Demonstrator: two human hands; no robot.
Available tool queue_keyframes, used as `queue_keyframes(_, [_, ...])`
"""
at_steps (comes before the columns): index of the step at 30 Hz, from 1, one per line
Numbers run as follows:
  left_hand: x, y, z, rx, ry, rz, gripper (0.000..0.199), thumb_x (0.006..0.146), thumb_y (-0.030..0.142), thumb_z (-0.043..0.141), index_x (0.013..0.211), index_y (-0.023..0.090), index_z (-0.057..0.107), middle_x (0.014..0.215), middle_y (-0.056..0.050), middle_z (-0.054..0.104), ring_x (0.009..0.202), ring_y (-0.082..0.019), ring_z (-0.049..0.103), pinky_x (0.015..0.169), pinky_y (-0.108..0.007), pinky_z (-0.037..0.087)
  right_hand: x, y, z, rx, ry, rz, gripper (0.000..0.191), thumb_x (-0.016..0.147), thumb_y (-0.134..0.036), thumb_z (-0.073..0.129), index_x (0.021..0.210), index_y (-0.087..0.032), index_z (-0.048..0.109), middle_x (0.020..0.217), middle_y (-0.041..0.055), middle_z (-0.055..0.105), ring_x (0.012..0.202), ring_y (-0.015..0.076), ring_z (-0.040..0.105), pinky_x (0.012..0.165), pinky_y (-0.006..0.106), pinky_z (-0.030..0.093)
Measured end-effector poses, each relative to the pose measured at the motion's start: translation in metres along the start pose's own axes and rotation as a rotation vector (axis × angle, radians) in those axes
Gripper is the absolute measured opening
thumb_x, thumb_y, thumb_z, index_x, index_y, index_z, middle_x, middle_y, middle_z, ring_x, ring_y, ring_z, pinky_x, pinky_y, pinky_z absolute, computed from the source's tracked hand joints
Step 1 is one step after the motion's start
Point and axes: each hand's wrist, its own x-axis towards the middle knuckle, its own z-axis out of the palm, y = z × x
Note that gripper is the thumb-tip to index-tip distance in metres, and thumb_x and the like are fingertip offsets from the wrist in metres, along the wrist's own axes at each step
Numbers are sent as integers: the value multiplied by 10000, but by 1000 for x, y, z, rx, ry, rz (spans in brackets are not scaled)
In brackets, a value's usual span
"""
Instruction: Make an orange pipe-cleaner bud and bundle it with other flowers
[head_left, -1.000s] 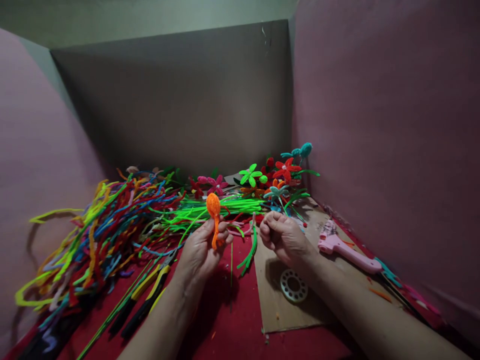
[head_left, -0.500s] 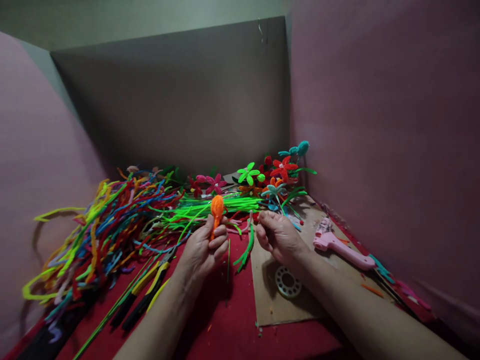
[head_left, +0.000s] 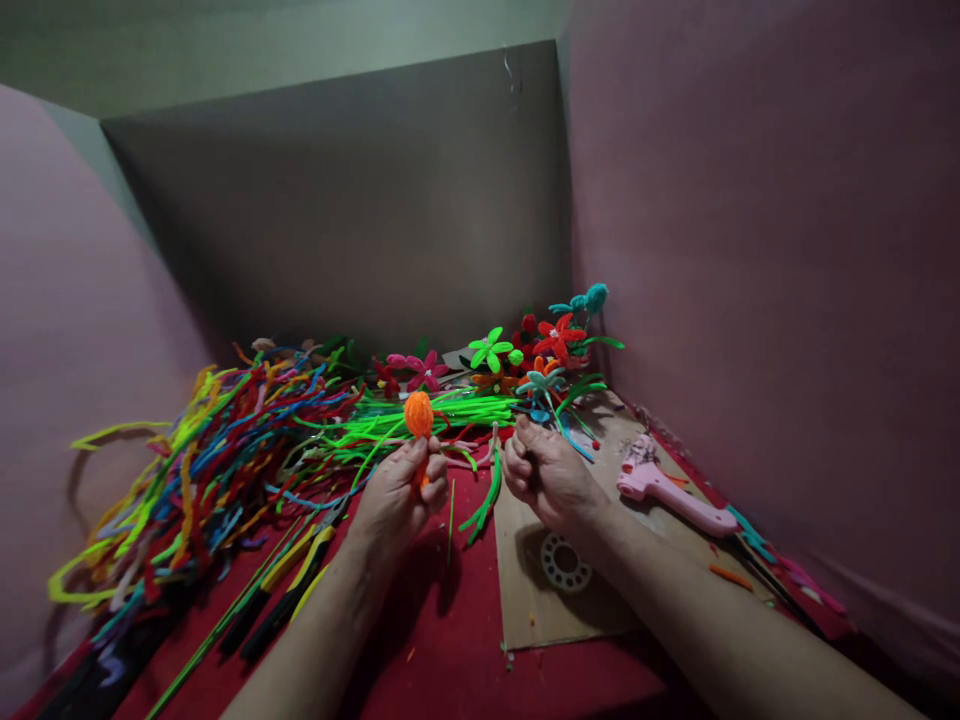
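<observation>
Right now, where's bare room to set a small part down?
Best bet: the red cloth between the left forearm and the board, bar a few scraps. Smaller: the board's strip between the ring and its near edge, one orange speck there. Crowded: left, with stem heap and pliers; back, with green stems and flowers.

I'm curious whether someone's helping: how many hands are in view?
2: the left hand holding an orange pipe-cleaner bud, and the right hand, curled, over the cardboard. No others show.

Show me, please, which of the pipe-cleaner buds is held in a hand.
The orange pipe-cleaner bud, pinched below its round head by the left hand. The green bud and teal bud are among the flowers farther back, untouched.
</observation>
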Motion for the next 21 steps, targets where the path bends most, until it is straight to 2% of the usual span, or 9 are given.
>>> queue_keyframes(6, [3,-1,-3,-17,8,25,155,773,261,627,778,127,549,478,69,455,312,-11,341,339,-129,280,-3,3,1,-67,-53,11,258,701,-325,683,643,-165,489,524,-42,525,377,59,438,318,155,267])
queue_keyframes(11, [-1,-1,2,-82,-12,-26,142,825,247,557,773,116,573,505,33,500,349,-26,411,353,-126,349,-1,0,-3,-128,-54,-23,87,689,-191,642,719,-157,567,612,-4,608,418,72,490,350,166,322])
queue_keyframes(14, [-3,-1,4,-114,-3,-80,155,842,229,529,787,97,590,567,-13,562,408,-38,486,398,-128,414,1,1,-4,-122,-22,-53,85,644,-125,610,714,-170,596,601,-12,605,442,85,492,372,179,328])
queue_keyframes(17, [-6,-3,6,-94,-36,-138,212,860,262,498,833,83,609,610,-41,592,434,-58,520,395,-143,432,0,5,-3,-238,2,-68,130,639,-129,634,764,-158,658,641,0,616,457,69,460,406,187,329])
queue_keyframes(21, [-11,-8,11,-12,-168,-209,302,865,364,473,837,99,613,503,23,503,320,-26,377,296,-121,320,-4,7,1,-339,-15,-15,198,706,-229,633,869,-139,701,735,25,624,518,62,436,461,198,313])
